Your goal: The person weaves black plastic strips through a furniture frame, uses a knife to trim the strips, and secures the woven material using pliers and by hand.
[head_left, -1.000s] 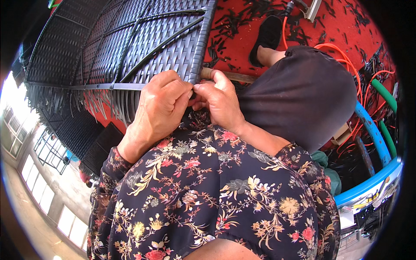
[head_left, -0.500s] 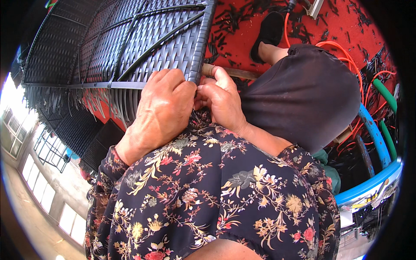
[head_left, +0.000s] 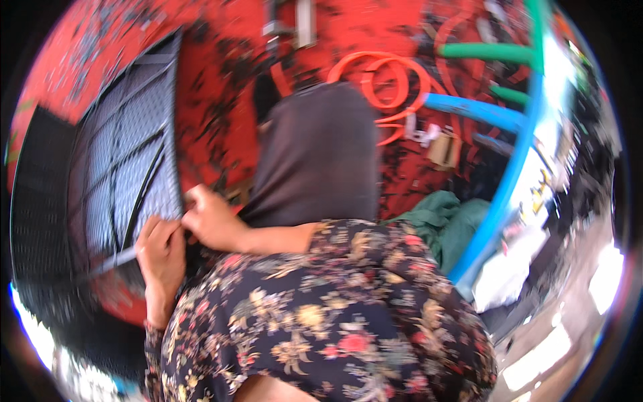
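A large black woven rattan-style panel (head_left: 124, 181) with a framed edge stands tilted at my left. Its inner side shows thin crossing bars and one slanting bar. At the near right corner, my left hand (head_left: 161, 258) is closed, fingers bent over the frame edge. Right beside it, touching or nearly so, my right hand (head_left: 216, 220) is closed in a pinch at the same corner. Whatever lies between the right fingers is hidden and smeared by motion. Both forearms come from floral sleeves.
Black offcuts litter the red floor (head_left: 221, 154). An orange hose (head_left: 385, 80) lies coiled beyond my dark-clothed knee (head_left: 315, 154). To the right curves a blue tubular frame (head_left: 499, 221) with green bars (head_left: 489, 52), beside a green cloth (head_left: 442, 224). Another dark woven section (head_left: 40, 201) stands far left.
My view has swung to the right, so the panel and both hands now appear farther left and the blue frame shows more. Both hands stay at the panel's corner.
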The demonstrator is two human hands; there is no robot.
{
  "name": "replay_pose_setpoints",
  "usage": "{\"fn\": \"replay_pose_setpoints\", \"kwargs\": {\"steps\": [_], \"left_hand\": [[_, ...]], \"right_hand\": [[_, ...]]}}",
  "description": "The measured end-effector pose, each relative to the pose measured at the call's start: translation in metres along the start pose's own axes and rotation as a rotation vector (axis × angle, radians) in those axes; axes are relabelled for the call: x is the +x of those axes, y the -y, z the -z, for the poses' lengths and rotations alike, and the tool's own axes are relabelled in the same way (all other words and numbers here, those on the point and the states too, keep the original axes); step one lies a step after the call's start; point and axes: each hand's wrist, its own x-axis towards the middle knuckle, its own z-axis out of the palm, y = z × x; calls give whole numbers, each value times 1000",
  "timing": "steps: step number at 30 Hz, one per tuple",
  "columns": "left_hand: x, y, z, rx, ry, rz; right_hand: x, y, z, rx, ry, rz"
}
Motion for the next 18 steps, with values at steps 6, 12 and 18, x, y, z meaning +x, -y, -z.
{"fn": "replay_pose_setpoints", "kwargs": {"steps": [6,12,18], "left_hand": [[6,-1,-5,-24,-76,-77],[31,12,-26,-60,-106,-86],[82,61,-43,45,-116,-153]], "right_hand": [[-3,55,55,17,-135,246],[-71,119,200,-569,-596,831],[-146,103,425,-1170,-1323,413]]}}
